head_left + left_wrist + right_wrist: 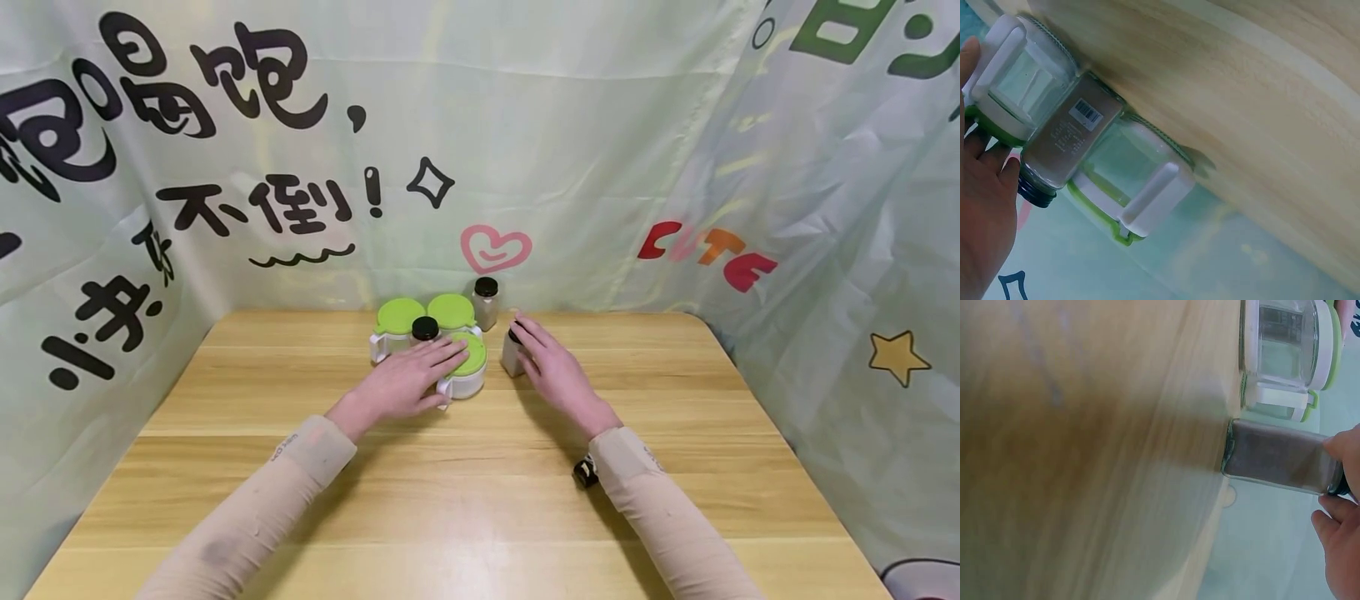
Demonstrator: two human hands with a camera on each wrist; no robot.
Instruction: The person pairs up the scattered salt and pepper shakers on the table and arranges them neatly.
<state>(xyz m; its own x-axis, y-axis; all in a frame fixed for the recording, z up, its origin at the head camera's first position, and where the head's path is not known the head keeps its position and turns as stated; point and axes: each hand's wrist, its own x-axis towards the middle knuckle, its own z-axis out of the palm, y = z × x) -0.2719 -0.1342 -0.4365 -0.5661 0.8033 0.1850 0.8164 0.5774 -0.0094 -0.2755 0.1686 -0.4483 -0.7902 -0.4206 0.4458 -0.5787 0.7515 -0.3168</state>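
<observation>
My left hand (408, 377) lies over the near green-lidded clear jar (471, 357), fingers extended across its lid and thumb low beside its white handle (1000, 47). Left of that jar stands a black-capped square glass jar (1072, 131) with brown-grey contents and a barcode, partly hidden by the hand in the head view. My right hand (558, 371) pinches another black-capped square glass jar (1279, 456) near its cap, thumb on one side and fingers on the other. This jar is upright, its base at the tabletop, with dark contents inside.
Two more green-lidded jars, one at the left (401, 317) and one beside it (451, 312), stand behind. A third black-capped jar (486, 305) is near the wooden table's (480, 500) back edge. A printed cloth (585, 167) hangs behind. A small black object (585, 472) shows beside the right sleeve.
</observation>
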